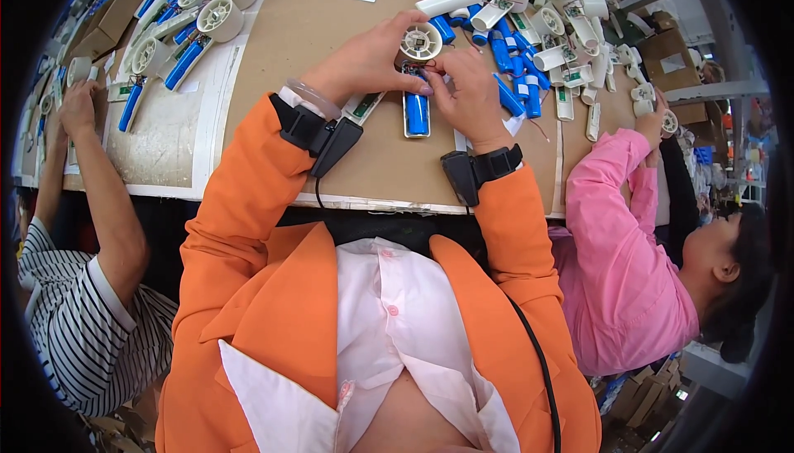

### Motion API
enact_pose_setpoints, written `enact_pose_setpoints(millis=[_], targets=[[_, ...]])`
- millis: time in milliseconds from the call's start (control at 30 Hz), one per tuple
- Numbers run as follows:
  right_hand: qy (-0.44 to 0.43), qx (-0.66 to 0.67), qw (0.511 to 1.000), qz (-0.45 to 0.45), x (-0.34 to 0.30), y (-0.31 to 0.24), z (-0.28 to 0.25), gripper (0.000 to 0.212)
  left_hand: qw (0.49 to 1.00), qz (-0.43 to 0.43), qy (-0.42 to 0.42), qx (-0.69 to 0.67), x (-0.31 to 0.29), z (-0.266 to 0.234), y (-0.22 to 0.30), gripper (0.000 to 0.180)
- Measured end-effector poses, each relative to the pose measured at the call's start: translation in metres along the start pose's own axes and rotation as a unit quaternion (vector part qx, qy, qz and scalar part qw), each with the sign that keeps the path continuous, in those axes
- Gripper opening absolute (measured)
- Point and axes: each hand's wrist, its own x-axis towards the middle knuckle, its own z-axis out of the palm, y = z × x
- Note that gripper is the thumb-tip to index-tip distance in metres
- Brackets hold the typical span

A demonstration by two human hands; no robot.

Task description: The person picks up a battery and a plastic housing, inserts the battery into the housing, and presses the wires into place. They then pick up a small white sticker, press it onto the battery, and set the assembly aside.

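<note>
Fan head (421,41), white and round, pinched in left hand (368,60) above blue battery (417,112); right hand (467,93) grips thin wires beside it, over brown cardboard-covered bench (331,23) strewn with similar parts (529,23); co-workers at both sides

I wear an orange jacket with long sleeves and wide lapels, open at the front. Under it is a pale pink shirt (389,304) with small pink buttons down the placket, its lower edges parted. On my left wrist (318,135) sits a black strap carrying a black boxy device, with a thin black cable hanging from it; a clear, pale bangle lies just beyond the strap, and a white cuff edge shows at the sleeve end. My right wrist (484,168) bears a matching black strap and black device. A black cable runs down the jacket's right side (538,354).
</note>
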Motion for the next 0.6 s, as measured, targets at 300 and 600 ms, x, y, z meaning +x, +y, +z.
enact_pose_setpoints(millis=[300, 600], targets=[[-0.037, 0.016, 0.999, -0.021, 0.001, -0.001, -0.013, 0.013, 1.0, -0.003, 0.007, 0.017, -0.002, -0.001, 0.004, 0.092], [-0.048, -0.015, 0.998, -0.034, 0.001, -0.002, -0.011, 0.014, 1.0, -0.005, 0.003, 0.013, 0.0, -0.001, 0.004, 0.092]])
